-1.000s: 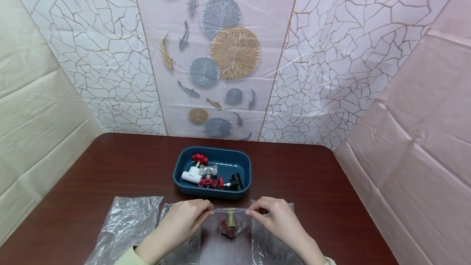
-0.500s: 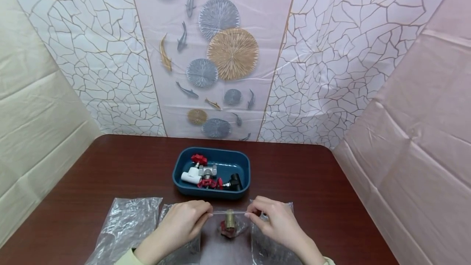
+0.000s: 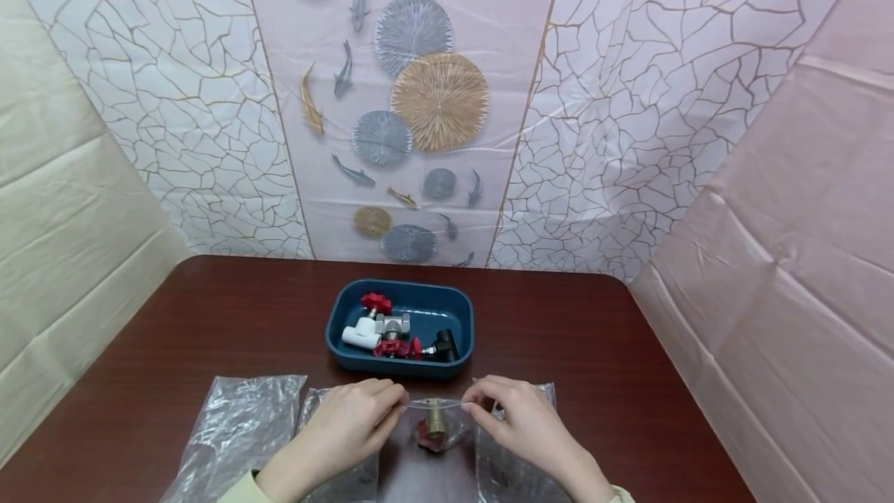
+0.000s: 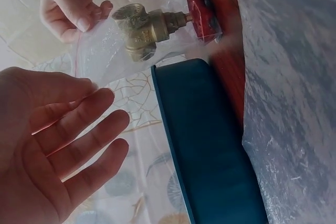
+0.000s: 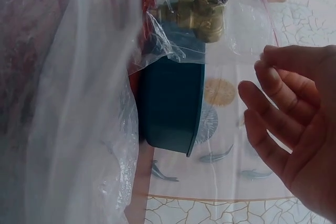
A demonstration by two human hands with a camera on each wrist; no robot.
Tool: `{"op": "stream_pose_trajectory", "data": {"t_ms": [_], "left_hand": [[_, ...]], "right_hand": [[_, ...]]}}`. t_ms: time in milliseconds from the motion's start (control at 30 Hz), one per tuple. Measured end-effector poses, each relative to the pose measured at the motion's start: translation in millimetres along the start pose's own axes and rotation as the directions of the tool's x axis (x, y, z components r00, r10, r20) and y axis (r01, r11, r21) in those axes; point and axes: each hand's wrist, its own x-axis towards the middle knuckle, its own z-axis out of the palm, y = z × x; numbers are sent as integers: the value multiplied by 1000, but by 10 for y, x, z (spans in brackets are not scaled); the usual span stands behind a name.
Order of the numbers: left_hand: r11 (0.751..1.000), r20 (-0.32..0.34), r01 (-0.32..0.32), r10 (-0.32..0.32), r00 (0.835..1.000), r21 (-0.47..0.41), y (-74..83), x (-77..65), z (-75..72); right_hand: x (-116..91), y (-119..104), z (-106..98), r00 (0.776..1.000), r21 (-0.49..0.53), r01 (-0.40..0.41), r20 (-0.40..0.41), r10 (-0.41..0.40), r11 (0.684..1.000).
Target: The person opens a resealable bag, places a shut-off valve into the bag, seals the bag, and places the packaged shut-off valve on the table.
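Note:
A clear zip bag (image 4: 100,59) hangs upright with its top edge stretched between both hands. Inside it sits a brass valve (image 3: 436,419) with a red handwheel (image 4: 202,17) at the bottom. My left hand (image 3: 349,425) pinches the left end of the bag's top edge between thumb and index finger. At the right end, my right hand (image 3: 520,425) pinches the same edge with thumb and index finger. In both wrist views the other fingers are spread away from the bag. A reddish seal line runs along the bag's top.
Just beyond the hands stands a blue tray (image 3: 461,367) holding a white valve (image 3: 362,334), a silver valve (image 3: 393,324) and a black one (image 3: 445,345), with red handwheels. More plastic bags (image 3: 240,425) lie flat on the brown table (image 3: 559,332), left and right, partly under the forearms.
Both hands keep their pinch on the bag and have come slightly closer together, so its top edge sags a little. The head view has shifted slightly.

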Motion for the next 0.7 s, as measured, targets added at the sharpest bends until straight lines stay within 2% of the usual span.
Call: {"op": "stream_pose_trajectory", "data": {"t_ms": [133, 367, 567, 700], "left_hand": [[999, -31, -24, 24, 999, 26, -2, -13, 18], [998, -49, -51, 53, 997, 49, 10, -28, 31], [999, -26, -43, 43, 999, 26, 29, -19, 61], [999, -27, -46, 47, 999, 24, 38, -12, 77]], "right_hand": [[-14, -12, 4, 1000, 5, 3, -7, -3, 1000], [-45, -13, 17, 995, -27, 79, -51, -80, 997], [-74, 15, 2, 1000, 26, -3, 28, 2, 1000], [-81, 34, 18, 999, 50, -6, 41, 4, 999]]}}
